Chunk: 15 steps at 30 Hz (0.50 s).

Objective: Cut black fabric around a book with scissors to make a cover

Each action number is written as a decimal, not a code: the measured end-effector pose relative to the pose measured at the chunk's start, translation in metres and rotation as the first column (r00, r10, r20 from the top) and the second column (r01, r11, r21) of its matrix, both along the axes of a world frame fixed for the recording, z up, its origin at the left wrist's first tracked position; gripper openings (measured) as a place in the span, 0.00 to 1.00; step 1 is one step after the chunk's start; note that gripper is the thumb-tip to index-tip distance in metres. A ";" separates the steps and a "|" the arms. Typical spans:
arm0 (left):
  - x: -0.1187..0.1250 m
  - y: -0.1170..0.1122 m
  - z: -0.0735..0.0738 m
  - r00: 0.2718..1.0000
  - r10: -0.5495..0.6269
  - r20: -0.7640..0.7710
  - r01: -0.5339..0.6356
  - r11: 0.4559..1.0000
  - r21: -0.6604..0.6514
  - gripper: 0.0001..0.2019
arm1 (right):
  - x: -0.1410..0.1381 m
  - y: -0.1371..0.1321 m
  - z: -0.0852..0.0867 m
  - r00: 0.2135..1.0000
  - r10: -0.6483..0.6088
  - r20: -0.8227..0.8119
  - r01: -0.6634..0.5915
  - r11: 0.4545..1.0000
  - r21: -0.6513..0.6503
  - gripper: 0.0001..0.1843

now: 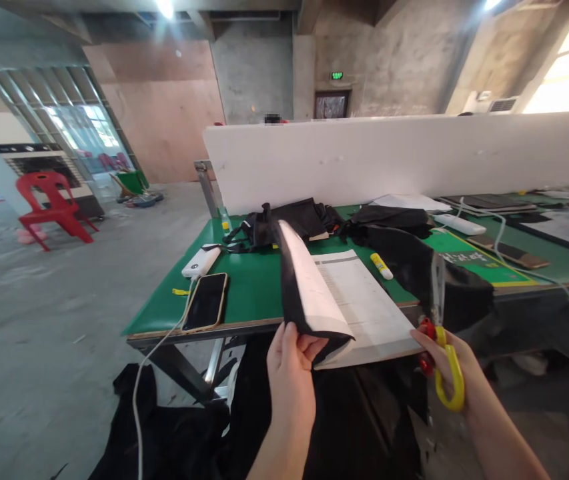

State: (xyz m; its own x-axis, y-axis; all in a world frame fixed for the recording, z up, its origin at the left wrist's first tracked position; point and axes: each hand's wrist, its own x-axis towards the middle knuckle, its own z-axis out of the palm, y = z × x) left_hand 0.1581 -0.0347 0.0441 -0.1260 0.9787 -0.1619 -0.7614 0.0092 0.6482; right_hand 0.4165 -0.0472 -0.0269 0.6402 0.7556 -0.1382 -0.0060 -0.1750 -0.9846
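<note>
My left hand [294,357] is closed on the near edge of a curled black sheet with white paper [309,283] on its inner face. Under it, a printed white page [369,300] lies at the table's front edge. Hanging from my right hand [457,363] is a pair of scissors [451,380] with a yellow handle loop and red parts, blades pointing up. The fingertips of that hand also touch the page's right corner. A yellow-and-white glue stick [381,266] lies just beyond the page.
On the green tabletop [249,287] are a phone [207,301], a white power bank [201,261] with a cable, and black fabric bags [299,220]. A white partition [389,160] runs behind. Black material [164,433] lies below the table; a red chair [57,207] stands left.
</note>
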 end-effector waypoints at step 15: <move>-0.110 -0.005 -0.026 0.911 0.354 -0.213 -0.387 0.911 -0.140 0.06 | 0.004 -0.001 -0.008 0.998 0.015 -0.061 -0.016 1.000 -0.017 0.21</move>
